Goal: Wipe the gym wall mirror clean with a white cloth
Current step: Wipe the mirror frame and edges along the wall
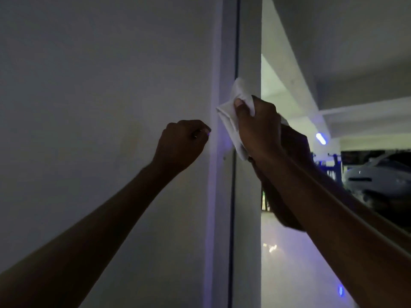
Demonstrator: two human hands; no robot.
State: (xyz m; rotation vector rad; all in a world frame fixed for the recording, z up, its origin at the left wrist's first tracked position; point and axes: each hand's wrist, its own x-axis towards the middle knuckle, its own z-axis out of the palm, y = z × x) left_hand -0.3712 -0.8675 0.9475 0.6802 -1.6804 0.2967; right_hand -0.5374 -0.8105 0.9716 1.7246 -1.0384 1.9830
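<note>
My right hand (258,127) grips the white cloth (233,116), thumb pinched over the front of it, the fabric bunched under my palm and pressed to the mirror (289,252) right at its left edge. One corner of the cloth pokes up above my thumb, another juts left across the dark seam (232,207) where the glass meets the plain wall (100,85), and the lower end hangs below the heel of my hand.

My left hand (183,143) is clenched into a fist with nothing in it that I can see — its knuckles lie against the wall, just left of the pale strip (219,52) bordering the mirror, a little below the level of the cloth and apart from it.

The light is dim. In the glass I see the reflection of my right arm (295,152) meeting the real one at the cloth, a white car (378,174) off to the right, a bluish lamp (320,138) above it, and a shiny floor (289,274) with small glints — a sloping ceiling beam (295,70) runs across the top.
</note>
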